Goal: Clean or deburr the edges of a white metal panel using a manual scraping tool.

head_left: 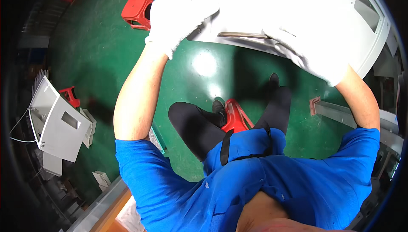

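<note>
Hands apart at a white panel [323,11] ahead of the seated person. Left hand [180,13]: at its left end, grip unclear. Right hand [304,53]: clamped on a thin bar [240,35] by its near edge. Left hand partly hides a red stool [135,6]; pale metal box [54,125], far left; grey beam [333,110], right.

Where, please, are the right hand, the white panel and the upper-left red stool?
Right hand [309,52]: head view, middle of its glove.
White panel [314,7]: head view, its bare face.
Upper-left red stool [134,7]: head view, its seat.
</note>
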The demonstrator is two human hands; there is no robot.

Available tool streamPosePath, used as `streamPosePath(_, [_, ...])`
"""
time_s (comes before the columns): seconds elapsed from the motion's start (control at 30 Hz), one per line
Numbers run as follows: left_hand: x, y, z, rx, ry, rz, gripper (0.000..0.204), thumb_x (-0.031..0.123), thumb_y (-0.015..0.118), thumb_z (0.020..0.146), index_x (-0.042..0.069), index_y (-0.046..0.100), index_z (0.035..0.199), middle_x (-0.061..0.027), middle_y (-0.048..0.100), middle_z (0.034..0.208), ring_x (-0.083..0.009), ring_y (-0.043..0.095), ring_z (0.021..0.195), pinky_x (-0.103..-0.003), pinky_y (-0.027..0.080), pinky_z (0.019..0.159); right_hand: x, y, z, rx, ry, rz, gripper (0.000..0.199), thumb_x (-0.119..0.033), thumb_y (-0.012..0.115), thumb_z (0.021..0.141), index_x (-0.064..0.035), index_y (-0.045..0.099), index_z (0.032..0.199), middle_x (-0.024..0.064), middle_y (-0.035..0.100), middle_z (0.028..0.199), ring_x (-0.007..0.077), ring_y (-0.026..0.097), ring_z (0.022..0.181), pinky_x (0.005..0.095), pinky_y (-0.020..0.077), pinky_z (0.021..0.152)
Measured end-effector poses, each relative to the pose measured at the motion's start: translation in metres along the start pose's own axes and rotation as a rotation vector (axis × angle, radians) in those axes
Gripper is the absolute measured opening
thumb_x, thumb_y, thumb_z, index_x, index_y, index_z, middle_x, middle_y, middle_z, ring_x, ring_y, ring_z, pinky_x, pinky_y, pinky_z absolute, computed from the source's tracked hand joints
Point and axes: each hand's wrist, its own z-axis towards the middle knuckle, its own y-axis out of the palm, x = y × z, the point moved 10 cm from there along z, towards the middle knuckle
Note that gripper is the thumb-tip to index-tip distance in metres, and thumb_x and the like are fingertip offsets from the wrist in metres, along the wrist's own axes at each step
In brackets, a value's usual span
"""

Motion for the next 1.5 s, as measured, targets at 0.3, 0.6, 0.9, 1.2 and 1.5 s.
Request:
streamPosePath(0.3, [-0.001, -0.009, 0.010, 0.186, 0.086, -0.052, 0.045, 0.034, 0.075, 0.075, 0.002, 0.063, 0.104, -0.0144, 0.069, 0.090, -0.0246, 0.069, 0.082, -0.034, 0.055, 0.076, -0.005, 0.036, 0.026, -0.025, -0.053, 0.164, 0.043, -0.037, 0.061, 0.092, -0.0095, 0.063, 0.124, 0.0113, 0.066, 0.115, 0.0285, 0.062, 0.103, 0.0403, 0.0488, 0.092])
streamPosePath(0.6, [-0.005, 0.017, 0.033, 0.098, -0.063, -0.096, 0.045, 0.033, 0.073, 0.077, 0.001, 0.060, 0.106, -0.0116, 0.068, 0.076, -0.0200, 0.069, 0.071, -0.031, 0.055, 0.069, 0.024, 0.055, 0.017, -0.012, -0.056, 0.198, 0.043, -0.035, 0.059, 0.093, -0.0078, 0.062, 0.125, 0.0124, 0.065, 0.117, 0.0290, 0.062, 0.105, 0.0399, 0.0489, 0.093])
streamPosePath(0.9, [0.006, 0.021, 0.036, 0.174, 0.004, 0.064, 0.048, 0.034, 0.074, 0.077, 0.001, 0.058, 0.108, -0.0170, 0.068, 0.093, -0.0298, 0.068, 0.086, -0.039, 0.054, 0.077, 0.032, 0.066, 0.013, -0.006, -0.083, 0.228, 0.042, -0.034, 0.057, 0.094, -0.0061, 0.061, 0.126, 0.0136, 0.064, 0.119, 0.0294, 0.061, 0.106, 0.0396, 0.0490, 0.094])
streamPosePath(1.2, [0.017, 0.037, 0.052, 0.099, 0.017, 0.044, 0.051, 0.037, 0.073, 0.079, -0.001, 0.057, 0.109, -0.0183, 0.068, 0.091, -0.0306, 0.068, 0.087, -0.038, 0.053, 0.079, 0.051, 0.048, 0.001, 0.001, -0.116, 0.172, 0.042, -0.032, 0.056, 0.095, -0.0044, 0.059, 0.127, 0.0148, 0.063, 0.121, 0.0299, 0.061, 0.108, 0.0393, 0.0491, 0.095])
streamPosePath(1.5, [0.043, 0.052, 0.061, 0.060, 0.075, 0.034, 0.053, 0.039, 0.071, 0.077, -0.005, 0.057, 0.104, -0.0230, 0.067, 0.094, -0.0355, 0.067, 0.091, -0.040, 0.053, 0.082, 0.073, 0.013, 0.002, -0.042, -0.253, 0.079, 0.042, -0.031, 0.054, 0.096, -0.0027, 0.058, 0.127, 0.0160, 0.062, 0.123, 0.0303, 0.060, 0.110, 0.0390, 0.0492, 0.096])
